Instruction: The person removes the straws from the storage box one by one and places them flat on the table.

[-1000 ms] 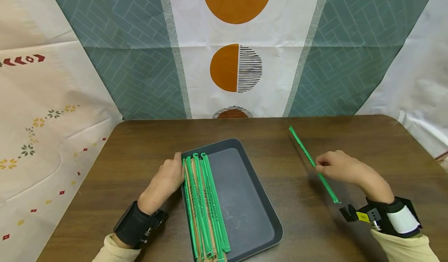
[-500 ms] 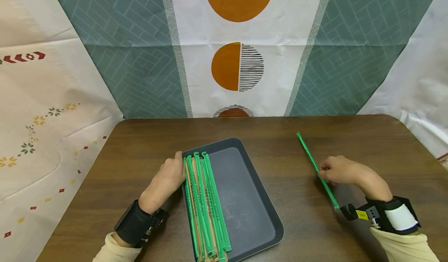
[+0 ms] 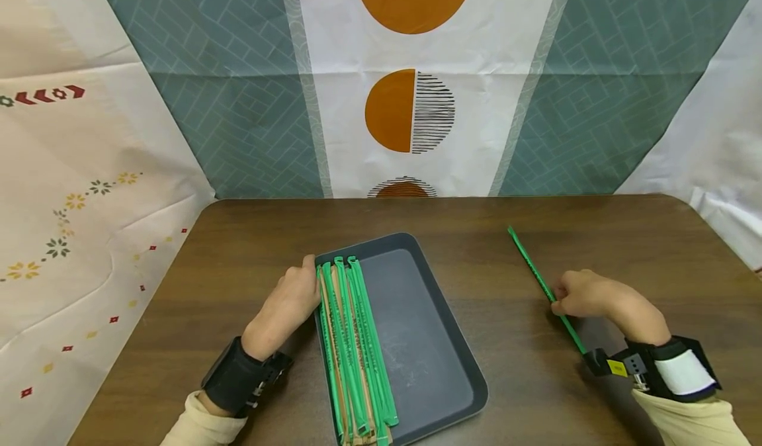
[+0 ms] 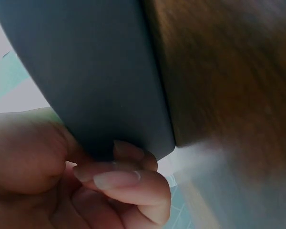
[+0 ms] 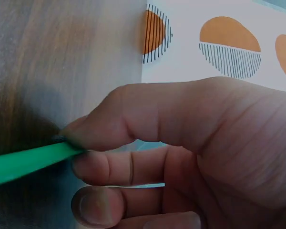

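A dark grey rectangular tray (image 3: 417, 340) lies slanted on the wooden table. Along its left side several long, thin, green paper-wrapped sticks (image 3: 357, 347) lie side by side, some showing brown paper. My left hand (image 3: 292, 294) grips the tray's upper left rim, its fingers curled against the outer wall (image 4: 95, 86) in the left wrist view. Right of the tray, my right hand (image 3: 589, 294) pinches a single green paper-wrapped stick (image 3: 528, 259) between thumb and fingertips. That stick slants from upper left to lower right, low over the table; the right wrist view shows its near part (image 5: 28, 164).
The brown wooden table (image 3: 262, 227) ends at a far edge against a patterned cloth (image 3: 339, 29) hung behind. A pale flowered cloth (image 3: 65, 287) hangs at the left. A black wrist strap with a camera mount (image 3: 631, 365) sits near the stick's lower end.
My right hand, still pinching the stick, has moved a little right and nearer to me, and the stick's far end has come down. The left hand keeps its hold on the tray.
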Motion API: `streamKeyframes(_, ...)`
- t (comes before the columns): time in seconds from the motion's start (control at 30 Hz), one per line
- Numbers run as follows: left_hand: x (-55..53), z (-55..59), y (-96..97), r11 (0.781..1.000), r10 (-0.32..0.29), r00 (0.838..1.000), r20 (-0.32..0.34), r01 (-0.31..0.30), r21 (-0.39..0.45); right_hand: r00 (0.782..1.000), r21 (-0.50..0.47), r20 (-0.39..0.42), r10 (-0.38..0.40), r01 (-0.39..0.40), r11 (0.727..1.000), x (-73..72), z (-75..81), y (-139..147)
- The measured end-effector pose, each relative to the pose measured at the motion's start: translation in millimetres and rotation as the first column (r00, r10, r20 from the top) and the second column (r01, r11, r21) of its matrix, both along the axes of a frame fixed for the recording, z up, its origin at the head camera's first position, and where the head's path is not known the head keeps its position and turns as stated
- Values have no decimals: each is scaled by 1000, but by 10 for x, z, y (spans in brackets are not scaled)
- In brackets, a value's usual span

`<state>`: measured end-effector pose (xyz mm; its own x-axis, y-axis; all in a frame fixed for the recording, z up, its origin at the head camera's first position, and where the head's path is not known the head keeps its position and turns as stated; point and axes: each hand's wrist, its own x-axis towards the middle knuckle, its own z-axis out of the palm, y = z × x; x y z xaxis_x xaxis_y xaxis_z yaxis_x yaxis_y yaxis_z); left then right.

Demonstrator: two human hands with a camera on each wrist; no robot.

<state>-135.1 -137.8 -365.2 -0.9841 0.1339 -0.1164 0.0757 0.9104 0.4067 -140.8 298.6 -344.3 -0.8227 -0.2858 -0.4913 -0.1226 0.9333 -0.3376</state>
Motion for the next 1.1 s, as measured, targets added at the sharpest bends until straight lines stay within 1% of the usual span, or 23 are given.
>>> streamKeyframes(0.17, -8, -9, 21, 1000, -1, 1000, -23, 1, 6, 1000, 25, -10, -16, 17, 1000, 32, 43, -3)
streamKeyframes(0.3, -2, -20, 35, 1000, -9, 1000, -5, 9, 14, 999, 31, -27, -23, 24, 999, 78, 90, -17)
streamKeyframes(0.37, 0, -22, 42, 1000, -15, 1000, -2, 15, 15, 998, 12, -65, -16, 17, 1000, 115, 104, -49)
streamKeyframes(0.47, -4, -23, 63, 1000, -25, 1000, 0, 25, 6, 986, -14, -165, -6, 3, 1000, 177, 139, -138)
streamKeyframes(0.53, -12, -26, 76, 1000, -24, 1000, 3, 24, 5, 974, -22, -228, 0, -5, 1000, 211, 180, -229)
streamKeyframes(0.7, -14, -37, 67, 1000, -4, 998, 57, 3, 17, 942, -36, -335, -22, 11, 999, 239, 349, -563)
streamKeyframes(0.77, -5, -30, 49, 1000, -1, 998, 68, 0, 21, 923, -50, -384, -17, -3, 999, 233, 419, -725)
streamKeyframes(0.87, 5, -11, 16, 1000, -1, 998, 69, -1, 27, 886, -68, -463, -6, -29, 997, 218, 473, -1010)
streamKeyframes(0.9, 9, -3, 5, 1000, -4, 998, 64, 3, 26, 871, -80, -491, 4, -49, 996, 214, 475, -1113)
streamKeyframes(1.0, 18, 13, -24, 1000, -9, 999, 45, 8, 25, 836, -100, -547, 41, -114, 988, 236, 452, -1444)
streamKeyframes(1.07, 10, 11, -12, 1000, -17, 999, 33, 16, 22, 819, -108, -568, 79, -169, 980, 280, 385, -1636)
streamKeyframes(1.1, 8, 11, -4, 1000, -20, 999, 28, 20, 22, 817, -113, -567, 101, -199, 973, 310, 349, -1724)
